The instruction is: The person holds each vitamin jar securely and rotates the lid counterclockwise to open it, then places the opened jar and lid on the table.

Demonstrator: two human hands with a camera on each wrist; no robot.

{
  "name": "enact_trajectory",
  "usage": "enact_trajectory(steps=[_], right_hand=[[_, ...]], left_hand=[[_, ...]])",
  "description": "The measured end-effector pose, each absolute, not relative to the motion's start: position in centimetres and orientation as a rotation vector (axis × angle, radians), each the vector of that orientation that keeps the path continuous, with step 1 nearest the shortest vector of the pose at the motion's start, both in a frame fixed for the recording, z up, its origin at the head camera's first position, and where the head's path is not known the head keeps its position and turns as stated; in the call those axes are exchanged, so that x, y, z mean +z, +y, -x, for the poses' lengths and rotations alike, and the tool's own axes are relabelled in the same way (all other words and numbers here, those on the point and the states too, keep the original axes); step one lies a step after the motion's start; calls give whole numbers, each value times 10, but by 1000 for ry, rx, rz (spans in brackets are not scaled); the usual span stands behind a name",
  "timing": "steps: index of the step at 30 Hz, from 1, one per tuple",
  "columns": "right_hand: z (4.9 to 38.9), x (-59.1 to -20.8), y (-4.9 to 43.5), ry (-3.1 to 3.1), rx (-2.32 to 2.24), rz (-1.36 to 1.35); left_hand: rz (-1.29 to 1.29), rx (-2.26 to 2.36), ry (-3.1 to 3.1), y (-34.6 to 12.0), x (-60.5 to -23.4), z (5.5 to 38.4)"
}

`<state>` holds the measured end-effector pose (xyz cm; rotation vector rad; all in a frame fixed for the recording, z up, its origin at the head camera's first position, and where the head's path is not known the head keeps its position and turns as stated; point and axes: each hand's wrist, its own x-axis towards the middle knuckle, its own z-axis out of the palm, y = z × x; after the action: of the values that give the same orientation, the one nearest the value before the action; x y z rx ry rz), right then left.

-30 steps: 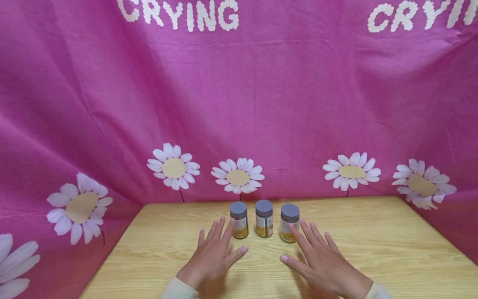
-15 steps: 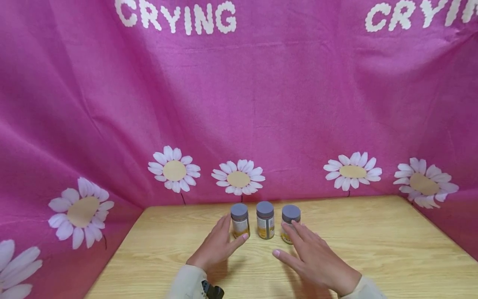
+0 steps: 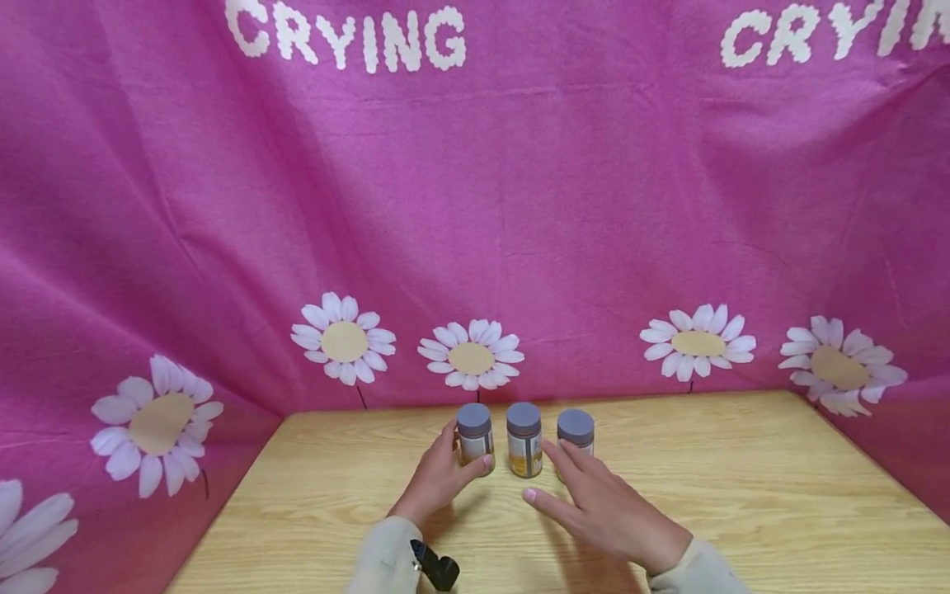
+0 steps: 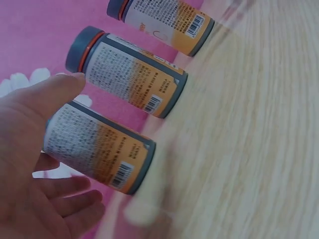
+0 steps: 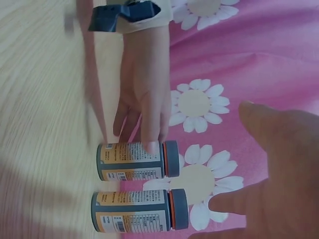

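Three jars with grey lids and white-and-orange labels stand upright in a row. The left jar [image 3: 475,437] lies between the thumb and fingers of my left hand [image 3: 434,478]. Its thumb is extended in front of the jar, and the fingers reach behind its left side. In the left wrist view that hand [image 4: 35,159] has several fingers loosely spread below the jar [image 4: 99,149]; firm contact cannot be told. My right hand [image 3: 609,507] is spread, its fingers partly covering the right jar [image 3: 576,426]. The middle jar [image 3: 524,441] stands between both hands, near the right fingertips.
The jars stand on a light wooden table [image 3: 356,462]. A pink cloth [image 3: 579,206] with white daisies and lettering hangs behind and at the sides. A black device [image 3: 436,568] is strapped at my left cuff.
My left hand has moved right and inward, bringing its thumb in front of the left jar. My right hand has shifted left, covering more of the right jar. The jars stay in place.
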<state>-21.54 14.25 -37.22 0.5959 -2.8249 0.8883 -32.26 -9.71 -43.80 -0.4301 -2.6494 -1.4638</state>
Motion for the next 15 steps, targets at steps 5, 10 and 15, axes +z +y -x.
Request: enact_trajectory(steps=[5, 10, 15], right_hand=[[219, -372, 140, -2841, 963, -576], [220, -373, 140, -2838, 978, -577], [222, -374, 141, -2830, 1004, -593]], left_hand=[[412, -1628, -2543, -92, -447, 330], [375, -1667, -2489, -88, -454, 336], [341, -1645, -2471, -86, -460, 339]])
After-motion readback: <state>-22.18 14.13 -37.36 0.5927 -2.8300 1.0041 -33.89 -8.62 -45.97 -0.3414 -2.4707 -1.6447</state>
